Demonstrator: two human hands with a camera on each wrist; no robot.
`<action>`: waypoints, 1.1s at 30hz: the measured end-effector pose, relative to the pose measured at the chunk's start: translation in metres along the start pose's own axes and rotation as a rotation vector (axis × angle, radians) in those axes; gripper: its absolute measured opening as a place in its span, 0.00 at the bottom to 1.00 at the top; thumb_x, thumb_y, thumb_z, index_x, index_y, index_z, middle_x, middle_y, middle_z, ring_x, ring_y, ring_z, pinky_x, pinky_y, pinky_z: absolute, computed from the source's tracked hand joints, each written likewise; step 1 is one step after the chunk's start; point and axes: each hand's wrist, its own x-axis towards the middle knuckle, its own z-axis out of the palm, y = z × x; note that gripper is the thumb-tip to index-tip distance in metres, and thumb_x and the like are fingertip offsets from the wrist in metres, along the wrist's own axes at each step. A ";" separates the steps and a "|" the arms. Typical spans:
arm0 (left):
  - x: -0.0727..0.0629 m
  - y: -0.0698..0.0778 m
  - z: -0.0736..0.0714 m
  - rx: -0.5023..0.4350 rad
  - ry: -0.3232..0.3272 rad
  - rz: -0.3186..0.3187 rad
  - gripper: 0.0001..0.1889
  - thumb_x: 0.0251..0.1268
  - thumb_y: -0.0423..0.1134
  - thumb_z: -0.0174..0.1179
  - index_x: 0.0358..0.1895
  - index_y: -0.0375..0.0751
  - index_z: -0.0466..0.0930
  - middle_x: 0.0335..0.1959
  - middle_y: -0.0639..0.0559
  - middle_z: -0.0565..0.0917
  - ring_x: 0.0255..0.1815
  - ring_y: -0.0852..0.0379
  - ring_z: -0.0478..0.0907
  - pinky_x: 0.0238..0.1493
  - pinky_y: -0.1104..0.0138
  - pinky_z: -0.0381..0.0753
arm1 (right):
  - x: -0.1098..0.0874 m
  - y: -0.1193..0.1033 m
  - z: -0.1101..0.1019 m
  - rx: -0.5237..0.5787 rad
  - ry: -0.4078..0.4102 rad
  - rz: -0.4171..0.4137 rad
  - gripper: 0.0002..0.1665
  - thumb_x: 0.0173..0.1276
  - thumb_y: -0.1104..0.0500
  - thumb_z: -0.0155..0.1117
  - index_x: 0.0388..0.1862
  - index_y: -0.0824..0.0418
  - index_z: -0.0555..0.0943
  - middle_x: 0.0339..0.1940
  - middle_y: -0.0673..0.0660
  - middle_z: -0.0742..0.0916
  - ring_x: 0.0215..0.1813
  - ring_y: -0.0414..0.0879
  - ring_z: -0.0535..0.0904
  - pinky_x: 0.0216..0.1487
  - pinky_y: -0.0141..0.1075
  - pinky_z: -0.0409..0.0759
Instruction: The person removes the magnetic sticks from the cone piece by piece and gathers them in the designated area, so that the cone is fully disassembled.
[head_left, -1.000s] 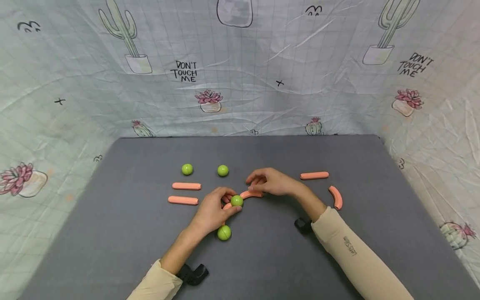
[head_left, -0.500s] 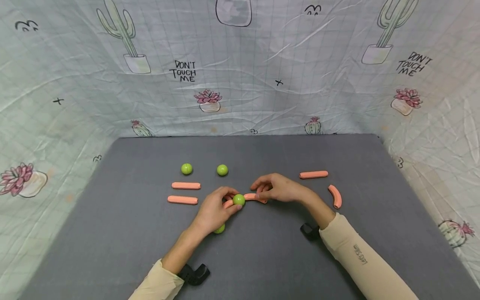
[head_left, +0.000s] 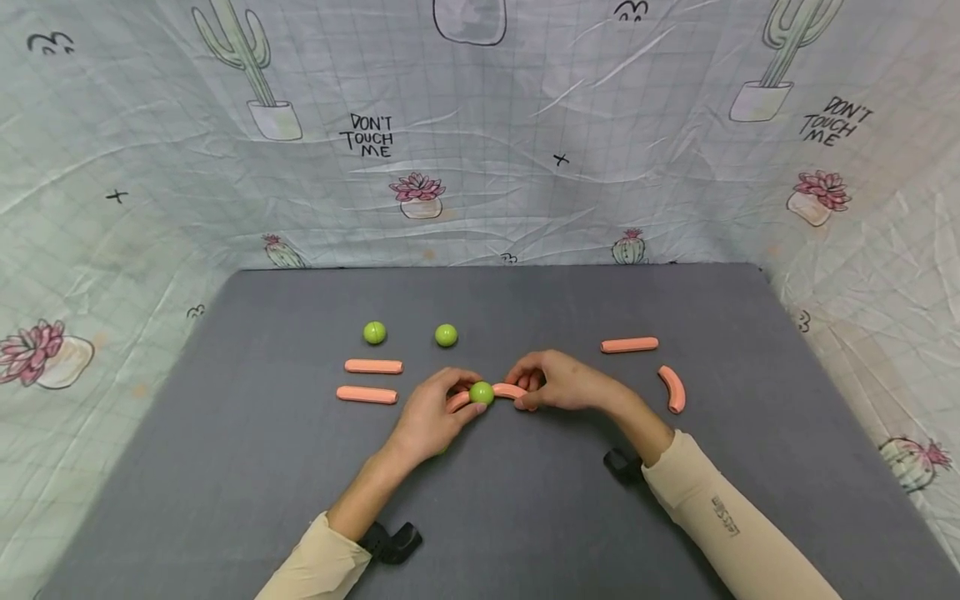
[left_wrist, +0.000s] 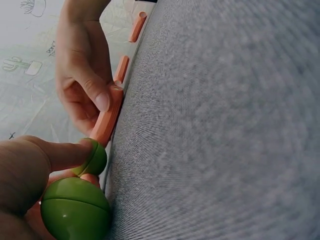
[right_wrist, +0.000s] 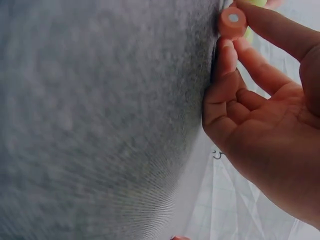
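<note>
In the head view, my left hand (head_left: pixel 429 417) pinches a green ball (head_left: pixel 482 393) with thumb and fingers. A curved orange stick (head_left: pixel 458 402) meets that ball on its left, partly covered by the hand. A second green ball (left_wrist: pixel 75 210) shows large in the left wrist view, below the pinched one; in the head view the left hand hides nearly all of it. My right hand (head_left: pixel 562 382) pinches another curved orange stick (head_left: pixel 509 391), whose left end touches the pinched ball. Its hollow-looking end (right_wrist: pixel 233 19) faces the right wrist camera.
Two straight orange sticks (head_left: pixel 367 395) lie left of the hands, with two loose green balls (head_left: pixel 446 336) behind. At right are a straight orange stick (head_left: pixel 629 345) and a curved one (head_left: pixel 672 389). A patterned cloth (head_left: pixel 495 167) hangs behind the grey table (head_left: pixel 540 517).
My right hand has come down from above the curved stick and now pinches it. The pinched ball has shifted slightly right, and the lower ball has slipped out of sight behind my left hand.
</note>
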 end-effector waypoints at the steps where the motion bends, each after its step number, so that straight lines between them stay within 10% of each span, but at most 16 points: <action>1: 0.000 -0.001 0.000 -0.003 -0.001 0.000 0.18 0.62 0.38 0.76 0.54 0.47 0.86 0.45 0.52 0.85 0.45 0.56 0.81 0.51 0.59 0.80 | 0.000 0.000 0.001 -0.008 0.006 0.000 0.16 0.68 0.61 0.75 0.53 0.60 0.86 0.39 0.54 0.87 0.36 0.42 0.80 0.38 0.33 0.79; 24: 0.004 0.001 0.001 -0.018 -0.032 0.021 0.19 0.63 0.41 0.75 0.57 0.48 0.85 0.48 0.52 0.86 0.50 0.54 0.81 0.56 0.55 0.80 | -0.005 0.005 -0.002 0.098 -0.048 -0.049 0.17 0.75 0.58 0.67 0.61 0.60 0.83 0.37 0.58 0.87 0.29 0.43 0.79 0.31 0.32 0.74; 33: 0.006 -0.001 0.003 0.006 -0.016 0.031 0.19 0.59 0.44 0.78 0.54 0.51 0.86 0.47 0.54 0.87 0.49 0.56 0.82 0.55 0.56 0.80 | -0.008 0.006 -0.003 0.175 -0.081 -0.038 0.20 0.76 0.61 0.65 0.65 0.59 0.81 0.37 0.60 0.86 0.31 0.48 0.85 0.35 0.41 0.86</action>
